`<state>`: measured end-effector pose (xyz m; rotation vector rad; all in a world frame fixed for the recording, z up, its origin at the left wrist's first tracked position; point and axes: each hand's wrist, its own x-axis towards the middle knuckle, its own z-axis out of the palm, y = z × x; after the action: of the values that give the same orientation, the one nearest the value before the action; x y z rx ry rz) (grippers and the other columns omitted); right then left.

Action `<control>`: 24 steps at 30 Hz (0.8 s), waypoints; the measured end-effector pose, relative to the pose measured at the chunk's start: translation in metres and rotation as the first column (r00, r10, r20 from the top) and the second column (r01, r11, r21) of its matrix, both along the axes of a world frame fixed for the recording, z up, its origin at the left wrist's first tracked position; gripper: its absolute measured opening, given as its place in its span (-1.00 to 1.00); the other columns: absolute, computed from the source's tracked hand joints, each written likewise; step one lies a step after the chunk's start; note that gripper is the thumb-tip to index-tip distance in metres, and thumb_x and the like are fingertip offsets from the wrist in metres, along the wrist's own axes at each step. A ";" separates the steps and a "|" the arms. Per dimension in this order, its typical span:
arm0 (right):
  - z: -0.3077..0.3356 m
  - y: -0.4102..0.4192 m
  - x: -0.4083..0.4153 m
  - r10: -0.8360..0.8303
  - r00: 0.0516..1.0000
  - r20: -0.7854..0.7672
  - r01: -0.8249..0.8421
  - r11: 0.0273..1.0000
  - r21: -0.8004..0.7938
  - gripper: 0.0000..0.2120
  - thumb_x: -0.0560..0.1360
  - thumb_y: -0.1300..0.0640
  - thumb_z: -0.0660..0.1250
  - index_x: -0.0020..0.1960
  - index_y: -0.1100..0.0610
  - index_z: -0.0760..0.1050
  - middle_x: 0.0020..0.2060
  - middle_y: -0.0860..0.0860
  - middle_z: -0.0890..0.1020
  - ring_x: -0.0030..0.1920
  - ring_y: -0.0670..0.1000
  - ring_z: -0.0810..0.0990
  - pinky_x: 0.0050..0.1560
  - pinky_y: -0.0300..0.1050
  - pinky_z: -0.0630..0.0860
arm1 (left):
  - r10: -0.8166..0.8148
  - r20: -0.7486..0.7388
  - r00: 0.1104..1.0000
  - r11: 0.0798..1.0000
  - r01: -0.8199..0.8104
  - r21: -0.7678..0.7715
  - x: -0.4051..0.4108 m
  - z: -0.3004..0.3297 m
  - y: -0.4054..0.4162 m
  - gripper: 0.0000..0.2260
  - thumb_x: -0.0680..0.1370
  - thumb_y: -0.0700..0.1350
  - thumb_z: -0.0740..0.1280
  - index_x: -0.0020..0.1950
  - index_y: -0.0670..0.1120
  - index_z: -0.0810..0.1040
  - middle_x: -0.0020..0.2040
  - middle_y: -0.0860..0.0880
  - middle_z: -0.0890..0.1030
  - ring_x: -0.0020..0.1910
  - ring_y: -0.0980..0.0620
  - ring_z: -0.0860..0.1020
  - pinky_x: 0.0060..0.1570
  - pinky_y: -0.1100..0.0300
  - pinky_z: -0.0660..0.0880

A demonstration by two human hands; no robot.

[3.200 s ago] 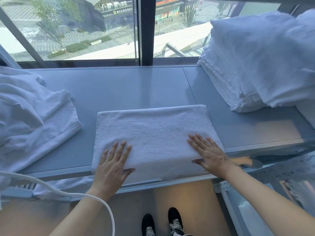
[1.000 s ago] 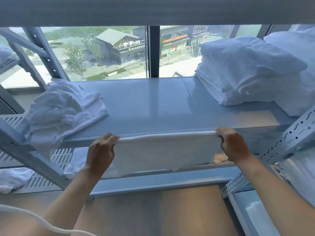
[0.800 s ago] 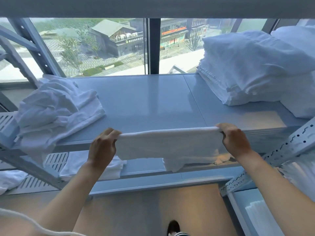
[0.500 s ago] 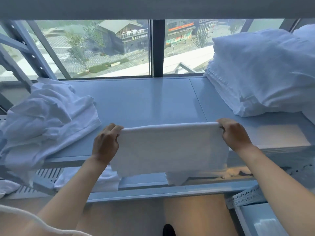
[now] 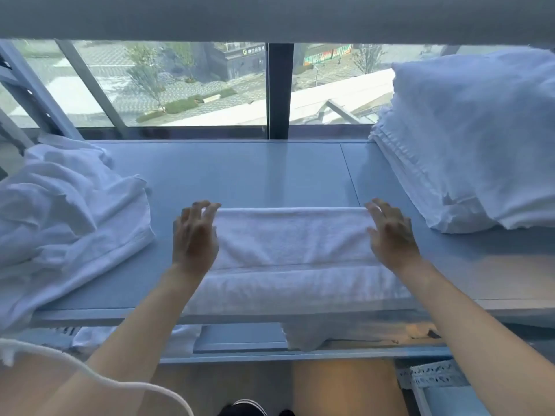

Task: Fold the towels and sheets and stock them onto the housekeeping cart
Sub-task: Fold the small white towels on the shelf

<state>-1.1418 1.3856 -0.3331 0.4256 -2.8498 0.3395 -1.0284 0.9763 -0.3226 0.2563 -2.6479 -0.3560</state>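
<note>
Towel (image 5: 292, 244) lies folded on the shelf (image 5: 255, 172), near edge, centred between the two piles; a loose corner hangs off the front lip. Left hand (image 5: 195, 238) and right hand (image 5: 390, 235) sit at its left and right ends, fingers spread and loosely bent. Grip looks released on both, fingertips just at the far corners, likely squaring the fold. Crumpled linen (image 5: 66, 211) at left is probably the unfolded supply. Folded stack (image 5: 468, 139) at right is probably the done pile, so this towel's spot between them serves as the work area.
</note>
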 end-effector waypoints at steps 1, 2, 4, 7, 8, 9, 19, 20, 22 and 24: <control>-0.005 -0.007 0.007 0.060 0.997 0.042 -0.059 0.998 -0.023 -0.47 0.50 0.29 0.36 0.46 0.12 0.45 0.47 0.11 0.45 0.41 0.21 0.43 0.27 0.17 0.40 | -0.078 0.002 0.997 0.997 0.078 0.008 0.002 -0.005 0.012 -0.50 0.42 -0.39 0.45 0.35 -0.14 0.56 0.27 -0.17 0.56 0.21 -0.27 0.53 0.17 -0.16 0.49; -0.011 -0.015 0.014 0.129 0.987 0.091 -0.125 0.991 -0.054 -0.49 0.53 0.24 0.38 0.47 0.10 0.45 0.50 0.09 0.42 0.45 0.18 0.41 0.32 0.15 0.37 | -0.184 0.018 0.983 0.983 0.183 0.025 0.005 -0.011 0.026 -0.53 0.44 -0.33 0.48 0.34 -0.13 0.57 0.28 -0.15 0.57 0.22 -0.25 0.55 0.19 -0.14 0.50; -0.022 -0.032 0.032 0.251 0.951 0.183 -0.236 0.967 -0.099 -0.53 0.58 0.13 0.36 0.48 0.06 0.45 0.53 0.04 0.40 0.50 0.12 0.36 0.40 0.12 0.31 | -0.378 0.109 0.920 0.925 0.371 0.078 0.013 -0.023 0.054 -0.60 0.53 -0.14 0.46 0.37 -0.07 0.56 0.34 -0.10 0.56 0.27 -0.18 0.54 0.26 -0.10 0.47; -0.036 -0.049 0.050 0.304 0.931 0.202 -0.290 0.952 -0.097 -0.55 0.62 -0.01 0.26 0.50 0.01 0.43 0.55 -0.03 0.36 0.56 0.08 0.27 0.49 0.10 0.19 | -0.425 0.330 0.843 0.900 0.432 0.055 0.021 -0.044 0.078 -0.55 0.63 0.18 0.21 0.50 0.08 0.45 0.52 -0.01 0.41 0.49 -0.10 0.36 0.43 -0.18 0.29; -0.039 -0.051 0.053 0.293 0.936 0.195 -0.281 0.956 -0.087 -0.54 0.63 -0.05 0.22 0.52 -0.01 0.40 0.57 -0.05 0.34 0.58 0.05 0.24 0.51 0.10 0.15 | -0.405 0.371 0.836 0.904 0.426 0.028 0.023 -0.048 0.080 -0.50 0.64 0.24 0.11 0.54 0.12 0.39 0.57 0.02 0.35 0.54 -0.08 0.29 0.49 -0.19 0.21; -0.040 -0.052 0.055 0.279 0.942 0.187 -0.268 0.960 -0.081 -0.52 0.63 -0.07 0.18 0.53 -0.02 0.38 0.57 -0.08 0.32 0.59 0.03 0.21 0.52 0.10 0.12 | -0.394 0.389 0.833 0.907 0.422 0.017 0.025 -0.052 0.080 -0.47 0.64 0.27 0.04 0.58 0.14 0.33 0.61 0.04 0.28 0.59 -0.05 0.21 0.54 -0.19 0.12; -0.033 -0.065 0.089 0.281 0.952 0.120 -0.275 0.959 -0.061 -0.59 0.64 0.06 0.19 0.48 0.07 0.42 0.52 0.02 0.40 0.55 0.08 0.31 0.43 0.25 0.29 | -0.395 0.335 0.856 0.900 0.433 -0.044 0.061 -0.044 0.110 -0.58 0.64 0.07 0.22 0.49 -0.01 0.46 0.58 -0.05 0.37 0.56 -0.13 0.34 0.41 -0.29 0.34; -0.032 -0.068 0.098 0.319 0.941 0.117 -0.306 0.945 -0.115 -0.58 0.62 0.05 0.21 0.46 0.07 0.44 0.50 0.01 0.42 0.53 0.07 0.33 0.42 0.23 0.31 | -0.443 0.327 0.835 0.878 0.478 -0.029 0.067 -0.047 0.117 -0.55 0.64 0.11 0.18 0.49 0.01 0.46 0.58 -0.03 0.37 0.57 -0.11 0.33 0.41 -0.28 0.34; -0.033 -0.072 0.116 0.385 0.905 0.178 -0.354 0.917 -0.186 -0.52 0.60 -0.08 0.21 0.50 0.01 0.42 0.54 -0.05 0.38 0.56 0.00 0.28 0.51 0.16 0.24 | -0.489 0.369 0.790 0.847 0.531 -0.016 0.079 -0.056 0.122 -0.42 0.63 0.24 0.13 0.62 0.04 0.29 0.66 0.02 0.19 0.65 -0.05 0.13 0.53 -0.26 0.19; -0.038 -0.073 0.126 0.411 0.881 0.232 -0.387 0.911 -0.144 -0.41 0.58 -0.22 0.21 0.56 -0.06 0.33 0.60 -0.11 0.24 0.63 -0.06 0.08 0.61 0.10 0.03 | -0.488 0.377 0.787 0.841 0.540 -0.039 0.085 -0.064 0.118 -0.32 0.61 0.26 0.19 0.67 0.04 0.15 0.69 0.04 0.06 0.67 -0.01 0.00 0.57 -0.25 0.10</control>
<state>-1.0154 1.3125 -0.3711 1.0274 -2.9576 0.6459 -0.9436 1.0947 -0.3868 -0.5217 -3.0564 -0.3037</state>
